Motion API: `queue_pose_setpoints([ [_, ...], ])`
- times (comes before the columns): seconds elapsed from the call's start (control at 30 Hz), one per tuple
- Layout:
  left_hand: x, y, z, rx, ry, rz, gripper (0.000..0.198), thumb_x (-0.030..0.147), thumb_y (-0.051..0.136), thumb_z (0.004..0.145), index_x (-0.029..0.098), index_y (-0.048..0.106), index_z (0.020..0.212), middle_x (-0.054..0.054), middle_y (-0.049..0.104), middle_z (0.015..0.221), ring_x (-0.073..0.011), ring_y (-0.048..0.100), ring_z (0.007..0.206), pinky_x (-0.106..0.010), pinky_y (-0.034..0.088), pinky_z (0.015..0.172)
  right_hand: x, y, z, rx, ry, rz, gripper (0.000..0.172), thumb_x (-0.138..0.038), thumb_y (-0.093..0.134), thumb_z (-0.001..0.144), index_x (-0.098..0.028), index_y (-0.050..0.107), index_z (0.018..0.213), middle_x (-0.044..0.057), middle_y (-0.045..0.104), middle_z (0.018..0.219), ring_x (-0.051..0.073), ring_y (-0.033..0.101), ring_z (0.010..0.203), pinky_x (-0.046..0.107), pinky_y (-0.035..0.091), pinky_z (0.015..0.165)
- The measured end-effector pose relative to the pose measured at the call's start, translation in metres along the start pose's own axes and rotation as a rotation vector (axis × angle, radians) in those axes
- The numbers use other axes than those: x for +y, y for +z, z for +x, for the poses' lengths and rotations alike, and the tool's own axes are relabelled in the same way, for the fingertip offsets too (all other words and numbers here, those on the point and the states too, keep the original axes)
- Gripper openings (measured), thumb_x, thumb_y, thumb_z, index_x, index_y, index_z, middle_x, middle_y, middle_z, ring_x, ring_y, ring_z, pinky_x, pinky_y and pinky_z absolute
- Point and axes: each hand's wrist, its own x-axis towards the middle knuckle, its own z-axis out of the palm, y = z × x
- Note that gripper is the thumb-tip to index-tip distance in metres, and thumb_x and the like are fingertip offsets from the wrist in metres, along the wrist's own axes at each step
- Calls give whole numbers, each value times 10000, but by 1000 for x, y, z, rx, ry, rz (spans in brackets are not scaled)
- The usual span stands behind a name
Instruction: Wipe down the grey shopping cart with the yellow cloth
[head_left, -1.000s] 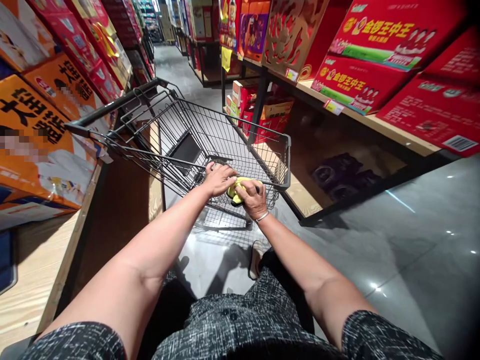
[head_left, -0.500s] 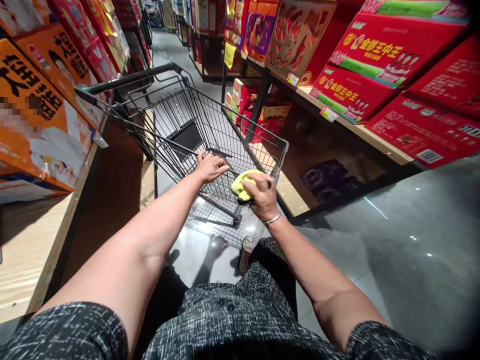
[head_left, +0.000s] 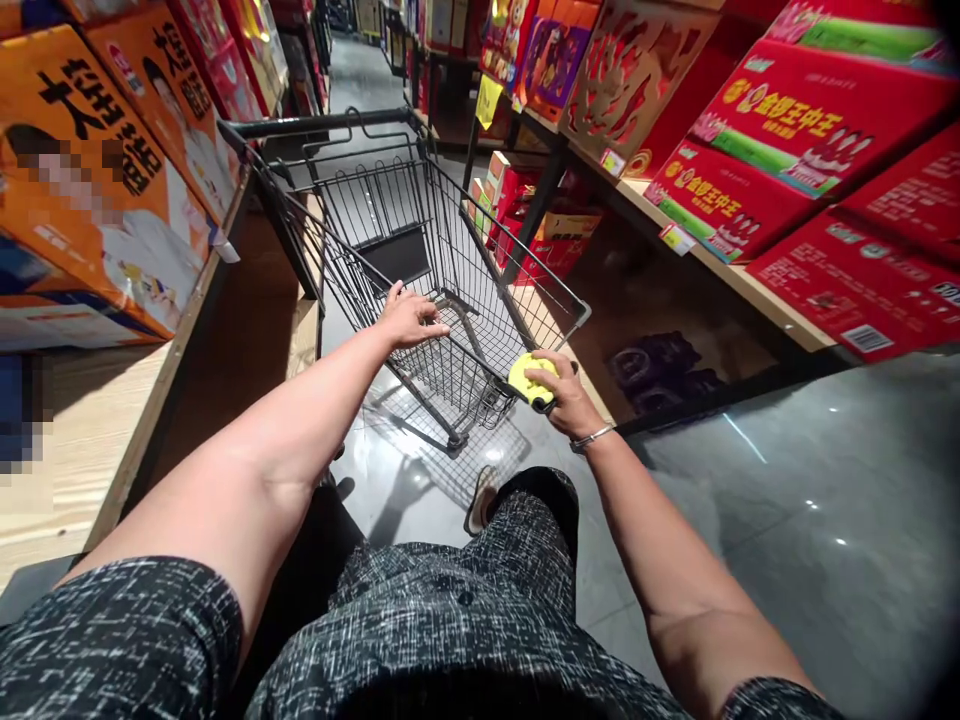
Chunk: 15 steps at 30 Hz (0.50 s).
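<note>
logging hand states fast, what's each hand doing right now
Left hand: open, at the shopping cart; contact unclear.
Right hand: closed, holding a yellow cloth.

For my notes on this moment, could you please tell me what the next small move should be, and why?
Probably a light wipe of the cloth along the cart, since the right hand holds it at the cart's near corner, and the left hand is apart from it.
</note>
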Motion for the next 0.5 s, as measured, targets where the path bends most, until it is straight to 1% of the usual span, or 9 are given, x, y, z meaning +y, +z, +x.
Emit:
queue_pose_setpoints([
  [0.07,5,-1,-9,11,-7,9,349,578,636,876,259,752,956,-32,708,1113,-299,513,1311,-600,23,1281,14,-7,9,12,96,-42,419,-145,556,791,-253,719,1161,103,512,1474,294,478,1348,523,397,1132],
  [0.13,17,1,-19,15,12,21,379,571,619,889,248,750,1037,-56,689,1212,-312,474,1374,-602,12,1283,25,-12,20,41,223,-110,438,-131,558,755,-243,719,1147,109,488,1503,319,454,1375,566,348,1150],
  [0.17,24,4,-24,7,43,23,398,564,617,894,244,744,1093,-66,676,1265,-312,454,1403,-596,7,1285,28,-13,25,50,274,-129,438,-132,555,749,-238,716,1143,110,472,1518,323,446,1385,572,334,1154],
  [0.23,40,13,-31,-46,156,12,449,549,633,895,253,715,1222,-66,657,1336,-291,447,1417,-561,5,1290,27,-13,33,45,327,-127,421,-145,560,751,-230,712,1134,116,471,1511,316,458,1377,550,347,1144],
  [0.3,54,24,-36,-97,260,-9,480,563,649,894,281,703,1279,-56,683,1296,-278,498,1357,-537,15,1282,14,-10,35,21,334,-106,406,-149,578,747,-226,714,1121,128,511,1455,309,494,1338,524,380,1112],
  [0.33,59,29,-38,-105,282,-15,456,576,648,899,298,722,1252,-48,704,1244,-277,528,1305,-536,30,1271,4,-7,34,17,326,-103,403,-140,585,741,-225,718,1112,131,532,1422,308,512,1314,518,390,1096],
  [0.4,62,37,-39,-92,279,-27,377,599,627,919,322,774,1129,-31,739,1116,-268,568,1192,-528,78,1238,-21,1,26,31,295,-121,413,-106,583,725,-230,725,1092,132,550,1385,310,530,1279,521,386,1086],
  [0.5,54,40,-42,-47,248,-35,355,626,611,929,329,803,964,-15,749,968,-247,578,1077,-487,154,1185,-58,14,7,75,230,-156,441,-66,559,723,-243,731,1089,124,542,1395,298,531,1258,520,361,1098],
])
